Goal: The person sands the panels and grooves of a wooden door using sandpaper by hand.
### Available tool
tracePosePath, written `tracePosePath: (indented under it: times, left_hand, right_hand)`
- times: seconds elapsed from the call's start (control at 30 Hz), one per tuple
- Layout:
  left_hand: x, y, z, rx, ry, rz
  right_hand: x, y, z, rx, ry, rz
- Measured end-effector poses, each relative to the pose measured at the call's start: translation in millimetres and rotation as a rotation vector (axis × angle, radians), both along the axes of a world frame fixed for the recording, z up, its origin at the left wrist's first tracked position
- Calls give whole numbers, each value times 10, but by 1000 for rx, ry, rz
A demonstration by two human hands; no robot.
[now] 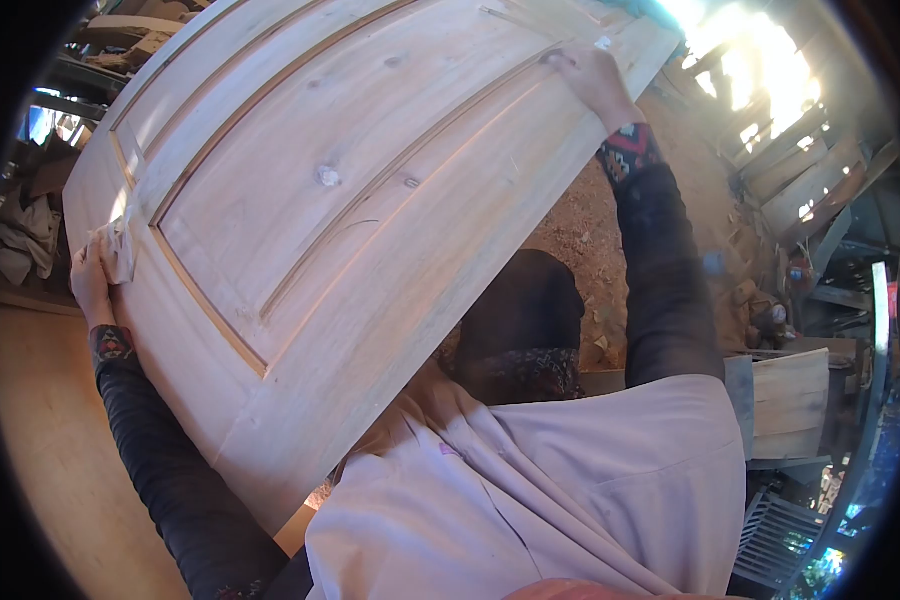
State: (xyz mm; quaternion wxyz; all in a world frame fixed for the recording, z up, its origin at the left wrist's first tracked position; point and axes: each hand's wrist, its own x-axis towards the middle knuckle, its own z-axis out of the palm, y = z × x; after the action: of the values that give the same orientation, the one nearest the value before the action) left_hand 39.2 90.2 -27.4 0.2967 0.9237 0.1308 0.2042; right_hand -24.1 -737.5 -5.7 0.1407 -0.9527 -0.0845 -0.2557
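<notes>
A large pale wooden door panel [270, 130] with raised mouldings lies tilted across the view, its near edge close to my body. At its left edge, my left hand [91, 285] is closed on a crumpled pale cloth [118, 252] that rests against the wood. Toward the far right end, my right hand [592, 80] has its fingers curled together on a long moulding [450, 115]. Whatever those fingers hold, if anything, is hidden. A small whitish lump [327, 176] sits on the middle of the panel.
Another smooth wooden board [45, 420] lies at the lower left. Wood scraps [25, 235] are heaped at the left. On the right are dusty brown ground [585, 240], stacked planks [790, 405] and a slatted grey crate [775, 535].
</notes>
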Motion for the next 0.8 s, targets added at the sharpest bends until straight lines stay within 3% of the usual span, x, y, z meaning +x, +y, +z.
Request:
tracePosePath:
  times: [0.13, 0.23, 0.33, 0.53, 0.73, 0.8]
  left_hand:
    - [19, 68, -26, -49, -7, -2]
    - [-28, -57, 8, -113, -32, -3]
    - [-35, -41, 22, -146, -19, -17]
    - [-33, -53, -1, -76, -40, -4]
    - [7, -29, 41, -35, 35, 25]
    - [-9, -38, 26, -22, 19, 38]
  right_hand:
    - [217, -25, 78, -97, 5, -207]
    - [86, 128, 232, 185, -114, -210]
    - [200, -283, 113, -77, 38, -279]
    - [-47, 159, 172, 125, 223, 117]
    - [-101, 189, 90, 16, 42, 19]
    - [-206, 578, 135, -23, -24, 190]
